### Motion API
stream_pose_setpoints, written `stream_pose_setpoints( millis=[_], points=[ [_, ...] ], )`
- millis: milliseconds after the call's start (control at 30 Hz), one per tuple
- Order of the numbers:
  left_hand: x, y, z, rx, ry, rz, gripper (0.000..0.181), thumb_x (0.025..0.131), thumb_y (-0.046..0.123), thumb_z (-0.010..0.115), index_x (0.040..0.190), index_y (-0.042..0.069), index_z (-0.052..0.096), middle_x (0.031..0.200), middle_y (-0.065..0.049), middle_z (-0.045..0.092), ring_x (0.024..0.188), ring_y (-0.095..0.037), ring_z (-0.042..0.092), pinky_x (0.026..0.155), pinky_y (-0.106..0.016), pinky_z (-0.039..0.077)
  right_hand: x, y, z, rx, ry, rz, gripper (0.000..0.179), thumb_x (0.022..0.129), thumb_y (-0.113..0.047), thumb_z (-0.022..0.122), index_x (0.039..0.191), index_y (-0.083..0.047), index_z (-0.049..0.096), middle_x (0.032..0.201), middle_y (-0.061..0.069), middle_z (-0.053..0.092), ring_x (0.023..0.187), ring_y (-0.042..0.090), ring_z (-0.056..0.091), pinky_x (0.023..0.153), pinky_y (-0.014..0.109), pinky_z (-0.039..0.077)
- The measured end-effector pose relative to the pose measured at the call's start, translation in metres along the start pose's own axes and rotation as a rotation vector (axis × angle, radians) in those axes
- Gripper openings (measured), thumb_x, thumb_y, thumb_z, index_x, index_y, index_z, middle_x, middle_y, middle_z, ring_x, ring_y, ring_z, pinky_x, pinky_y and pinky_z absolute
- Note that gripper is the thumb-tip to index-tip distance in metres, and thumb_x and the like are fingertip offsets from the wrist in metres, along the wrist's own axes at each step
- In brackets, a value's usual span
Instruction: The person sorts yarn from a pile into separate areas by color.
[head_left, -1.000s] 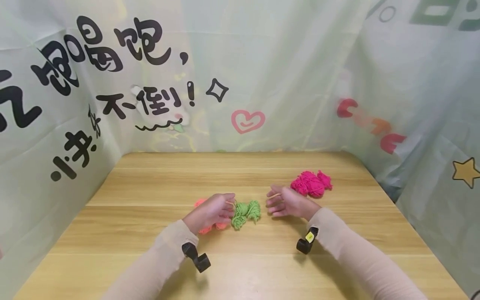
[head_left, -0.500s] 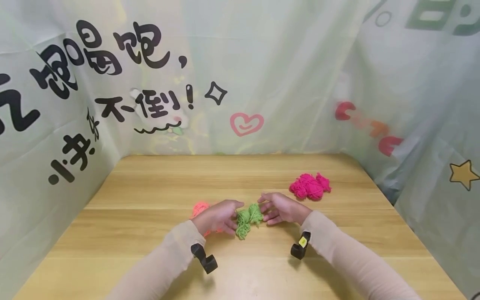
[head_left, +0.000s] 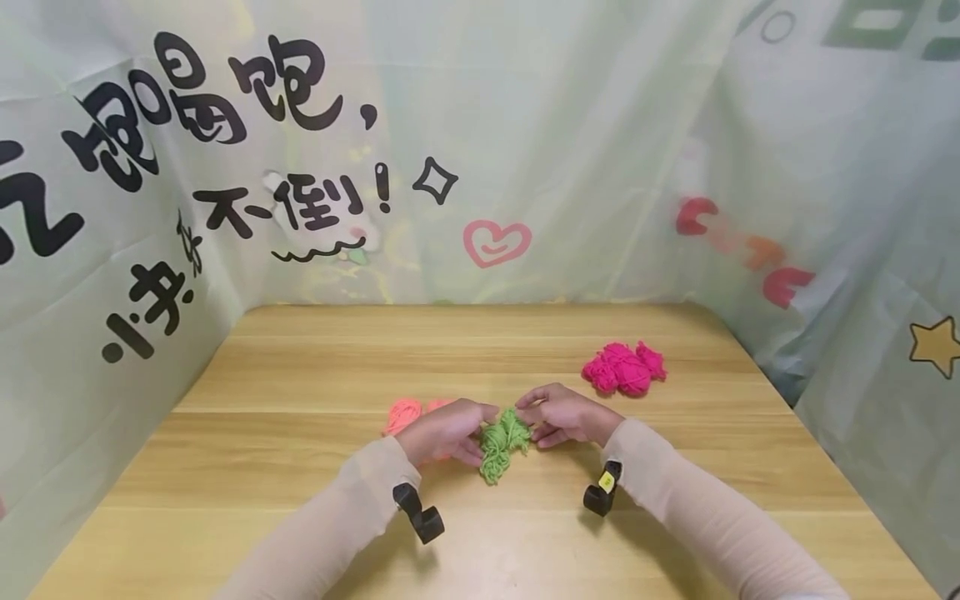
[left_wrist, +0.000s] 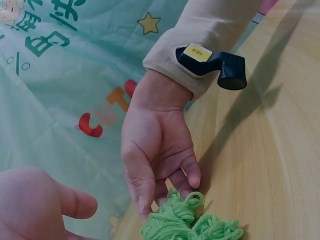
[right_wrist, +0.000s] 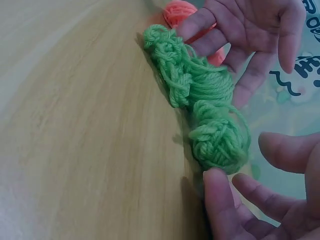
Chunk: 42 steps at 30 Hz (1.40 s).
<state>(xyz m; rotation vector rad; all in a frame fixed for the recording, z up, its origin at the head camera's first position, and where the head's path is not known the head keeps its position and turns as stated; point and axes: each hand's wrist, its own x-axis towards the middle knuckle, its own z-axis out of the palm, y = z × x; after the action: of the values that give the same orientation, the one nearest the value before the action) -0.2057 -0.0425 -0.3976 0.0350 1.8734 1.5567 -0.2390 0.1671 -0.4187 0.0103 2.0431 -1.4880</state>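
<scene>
A loose bundle of green yarn (head_left: 504, 443) lies on the table between my two hands. My left hand (head_left: 453, 425) is at its left side, thumb raised and fingers spread. From the right, my right hand (head_left: 562, 414) faces it with relaxed fingers. In the right wrist view, the near fingertips (right_wrist: 217, 182) come right to the end of the green yarn, and the left hand's fingers (right_wrist: 207, 42) lie along its far side. Neither hand is curled round the yarn. Behind my left hand, a coral-orange yarn bundle (head_left: 405, 414) is partly hidden.
Bright pink yarn (head_left: 625, 369) lies farther back on the right of the wooden table (head_left: 495, 542). Printed cloth (head_left: 570, 167) hangs round the table's back and sides. Each wrist carries a black camera mount (head_left: 602, 492) over the sleeve.
Both hands have closed in on the green yarn, the left moving rightward and the right a little leftward. The green yarn has shifted slightly to the right and nearer, and more orange yarn shows.
</scene>
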Motion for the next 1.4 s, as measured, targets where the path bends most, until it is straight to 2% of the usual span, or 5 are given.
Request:
stream_pose_setpoints(
  millis=[367, 633, 1000, 1167, 1400],
  points=[
    [0.0, -0.001, 0.004, 0.069, -0.004, 0.005, 0.034, 0.099, 0.024, 0.045, 0.111, -0.004, 0.06, 0.098, -0.019, 0.06, 0.079, -0.03, 0.064, 0.074, -0.042, 0.058, 0.0, 0.0, 0.001, -0.099, 0.008, -0.025, 0.052, 0.084, -0.005, 0.073, 0.13, 0.004, 0.052, 0.09, 0.011, 0.056, 0.066, 0.017, 0.055, 0.066, 0.037, 0.058],
    [-0.003, -0.003, 0.005, 0.127, 0.016, -0.005, 0.034, 0.099, 0.027, 0.047, 0.099, -0.003, 0.062, 0.092, -0.019, 0.062, 0.076, -0.03, 0.063, 0.069, -0.041, 0.058, -0.003, -0.001, 0.0, -0.167, 0.029, -0.037, 0.041, 0.082, 0.001, 0.072, 0.118, 0.004, 0.053, 0.091, 0.012, 0.057, 0.068, 0.02, 0.057, 0.066, 0.039, 0.058],
    [-0.004, -0.006, 0.009, 0.261, 0.01, 0.028, 0.029, 0.1, 0.025, 0.046, 0.103, 0.0, 0.06, 0.089, -0.019, 0.062, 0.075, -0.031, 0.062, 0.066, -0.043, 0.058, -0.004, 0.001, -0.001, -0.152, 0.013, -0.024, 0.04, 0.083, -0.001, 0.07, 0.118, 0.002, 0.052, 0.084, 0.011, 0.058, 0.066, 0.018, 0.054, 0.065, 0.037, 0.057],
    [-0.006, -0.009, 0.011, 0.37, 0.035, 0.058, 0.022, 0.096, 0.019, 0.056, 0.111, 0.002, 0.059, 0.093, -0.015, 0.059, 0.076, -0.03, 0.062, 0.064, -0.042, 0.058, -0.005, 0.0, -0.001, -0.166, 0.03, -0.054, 0.035, 0.081, -0.002, 0.072, 0.111, 0.002, 0.054, 0.08, 0.009, 0.057, 0.067, 0.018, 0.054, 0.065, 0.036, 0.057],
    [-0.007, -0.01, 0.017, 0.507, 0.107, 0.101, 0.03, 0.084, 0.007, 0.073, 0.11, 0.005, 0.058, 0.092, -0.012, 0.055, 0.072, -0.024, 0.062, 0.056, -0.037, 0.058, -0.005, -0.001, -0.001, -0.156, 0.045, -0.076, 0.03, 0.082, -0.001, 0.072, 0.105, 0.001, 0.052, 0.076, 0.007, 0.053, 0.066, 0.017, 0.052, 0.064, 0.035, 0.057]
  ],
)
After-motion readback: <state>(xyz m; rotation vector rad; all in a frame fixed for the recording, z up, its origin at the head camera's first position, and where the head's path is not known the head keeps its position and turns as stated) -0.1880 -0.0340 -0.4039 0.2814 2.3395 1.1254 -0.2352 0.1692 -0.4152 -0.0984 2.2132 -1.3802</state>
